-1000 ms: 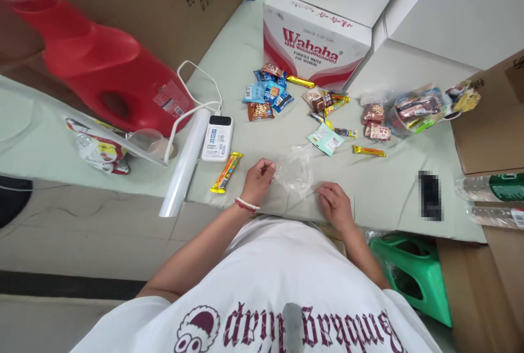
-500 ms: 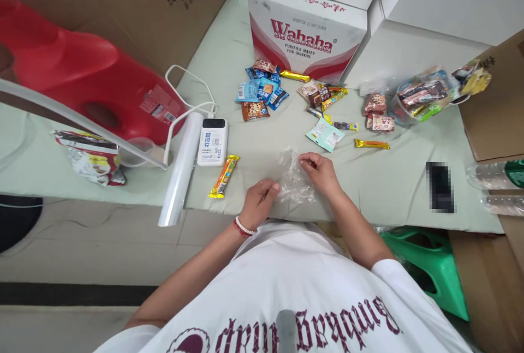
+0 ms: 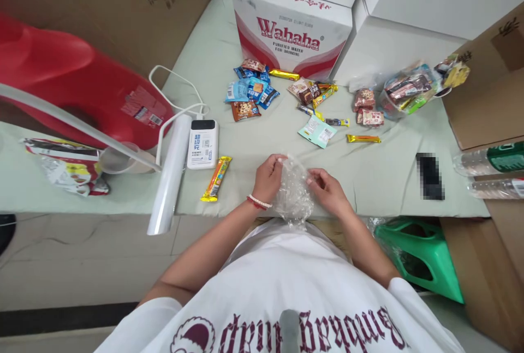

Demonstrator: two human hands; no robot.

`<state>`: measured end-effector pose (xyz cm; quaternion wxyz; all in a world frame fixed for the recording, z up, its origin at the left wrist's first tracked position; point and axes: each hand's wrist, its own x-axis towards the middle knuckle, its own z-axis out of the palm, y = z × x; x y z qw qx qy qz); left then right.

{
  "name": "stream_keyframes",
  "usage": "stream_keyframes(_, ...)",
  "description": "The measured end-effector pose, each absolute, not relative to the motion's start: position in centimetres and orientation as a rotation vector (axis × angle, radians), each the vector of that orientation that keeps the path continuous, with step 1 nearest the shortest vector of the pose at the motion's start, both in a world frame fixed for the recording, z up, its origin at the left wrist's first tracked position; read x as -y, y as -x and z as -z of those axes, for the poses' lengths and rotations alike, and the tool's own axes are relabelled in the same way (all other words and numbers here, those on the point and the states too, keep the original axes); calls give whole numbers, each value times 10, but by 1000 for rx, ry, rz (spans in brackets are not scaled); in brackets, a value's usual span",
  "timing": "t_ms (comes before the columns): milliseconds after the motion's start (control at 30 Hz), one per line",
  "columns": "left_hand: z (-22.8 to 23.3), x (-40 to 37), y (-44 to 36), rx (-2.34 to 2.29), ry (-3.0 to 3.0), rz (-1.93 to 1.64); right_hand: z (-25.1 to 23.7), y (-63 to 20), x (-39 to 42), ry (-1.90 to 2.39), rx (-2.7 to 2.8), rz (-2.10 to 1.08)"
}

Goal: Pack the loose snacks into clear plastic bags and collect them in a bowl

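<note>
A crumpled clear plastic bag (image 3: 293, 192) hangs between my hands at the table's front edge, its lower end reaching my shirt. My left hand (image 3: 269, 178) pinches the bag's upper left side, thumb against fingers. On the other side, my right hand (image 3: 327, 188) has its thumb and fingertips closed on the bag's right edge. A yellow-wrapped snack bar (image 3: 216, 179) lies to the left of my left hand. Beyond my hands sits a mint-green packet (image 3: 317, 132), with small snack packets (image 3: 310, 93) behind it.
Blue and brown snack packets (image 3: 250, 91) lie before the Wahaba-style water carton (image 3: 292, 34). A filled plastic tub (image 3: 405, 94) stands right. At left are a white power bank (image 3: 203, 145), a film roll (image 3: 170, 178) and a red jug (image 3: 82, 80). A phone-like blurred object (image 3: 429, 177) lies right.
My left hand has moved up to the bag's top, and my right hand has come slightly lower. The bag now hangs lower, toward my shirt. The camera view has shifted a little.
</note>
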<state>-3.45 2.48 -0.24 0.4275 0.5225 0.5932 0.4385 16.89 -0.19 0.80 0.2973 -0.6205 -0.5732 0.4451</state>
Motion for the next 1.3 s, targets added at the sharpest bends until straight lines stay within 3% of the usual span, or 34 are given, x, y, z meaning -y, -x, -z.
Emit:
stream_keyframes(133, 0, -10, 26, -1389, -1415, -1024, -20, -163, -10, 1545, 1557, -1040)
stream_keyframes(367, 5, -12, 38, -1497, -1184, -1100, -12, -155, -47, 1451, 797, -1426)
stream_keyframes(600, 3, -10, 50, -1381, -793, -1044, -11, -165, -60, 1421, 853, -1456)
stream_keyframes(967, -7, -8, 70, -1436, -1064, -670, 9, -204, -107, 1597, 1078, -1122)
stream_keyframes(1167, -1, 3, 75, -1450, -1035, -739, -30, -206, -59, 1703, 1644, -307)
stream_keyframes(1300, -1, 7, 73, -1456, -985, -793, -39, -156, 7, 1476, 2042, -557)
